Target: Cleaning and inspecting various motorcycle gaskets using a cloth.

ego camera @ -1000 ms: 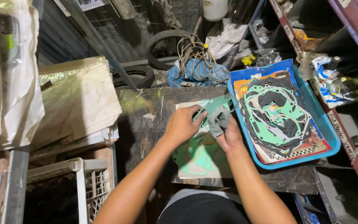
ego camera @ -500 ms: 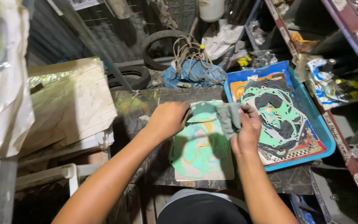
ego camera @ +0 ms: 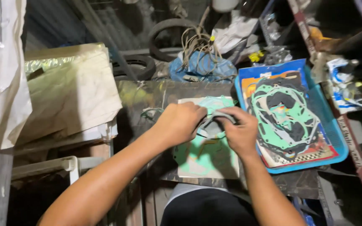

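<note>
Near the worktable's (ego camera: 147, 100) front edge, left hand (ego camera: 180, 122) and right hand (ego camera: 240, 133) pinch a thin grey gasket (ego camera: 213, 121); uneven pulling could tear it.

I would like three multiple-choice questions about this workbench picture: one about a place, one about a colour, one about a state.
1. Where is the blue tray?
A. left of both hands
B. right of both hands
C. on the floor

2. What colour is the big gasket in the tray?
A. green
B. red
C. white

3. What are the left hand and right hand doing?
A. resting flat and empty
B. together gripping a thin grey gasket
C. lifting the tray

Answers: 1 B, the tray lies beyond the right hand; 2 A, its outline is green; 3 B, both hands pinch it.
</note>
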